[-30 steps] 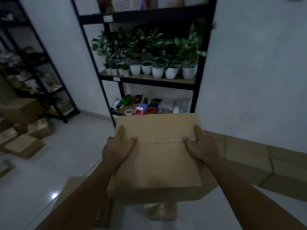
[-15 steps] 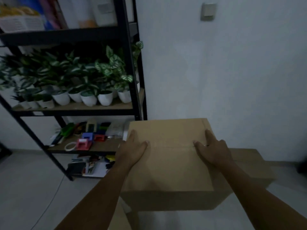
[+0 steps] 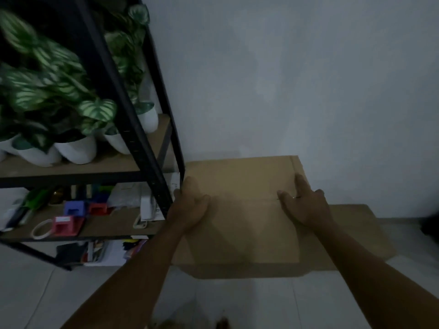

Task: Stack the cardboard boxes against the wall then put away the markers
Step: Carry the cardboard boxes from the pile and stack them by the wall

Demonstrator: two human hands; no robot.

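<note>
While the room lies dim, a person holds a cardboard box close to the white wall, beside the black shelf rack. The left hand lies on the box's left top edge with fingers mostly straight; the right hand rests spread on the right of the top. A second, lower box sits just behind, to the right. Potted plants stand on the rack.

Both hands flat on top of a closed brown cardboard box: left hand at its left edge, right hand at its right. Another flat cardboard box sits beneath, against the white wall. Black metal shelf just left.
</note>
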